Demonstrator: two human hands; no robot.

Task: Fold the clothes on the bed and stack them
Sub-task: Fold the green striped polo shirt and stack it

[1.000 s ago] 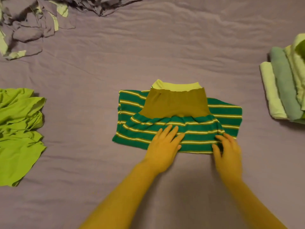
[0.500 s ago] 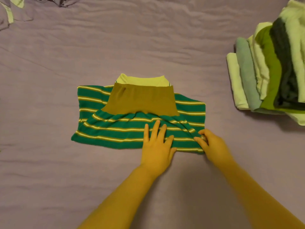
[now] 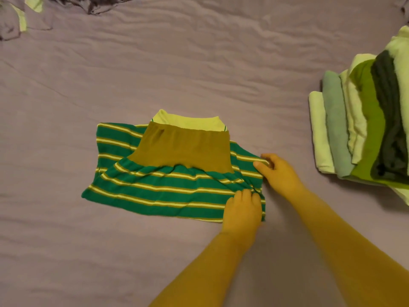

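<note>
A green garment with yellow stripes (image 3: pixel 159 191) lies partly folded in the middle of the bed, with an olive panel and a pale lime band at its far side. My left hand (image 3: pixel 242 210) grips the garment's near right corner, fingers curled into the bunched cloth. My right hand (image 3: pixel 277 172) pinches its right edge a little farther back. A stack of folded clothes (image 3: pixel 363 127) in pale green, sage, lime and dark green sits at the right edge of the bed.
The purple bedsheet (image 3: pixel 177 69) is wrinkled and spreads all around. Unfolded grey and pale lime clothes (image 3: pixel 20 16) lie heaped at the far left corner.
My left hand slid right from lying flat on the garment's front to gripping its right corner. My right hand moved farther back along the right edge. The view shifted.
</note>
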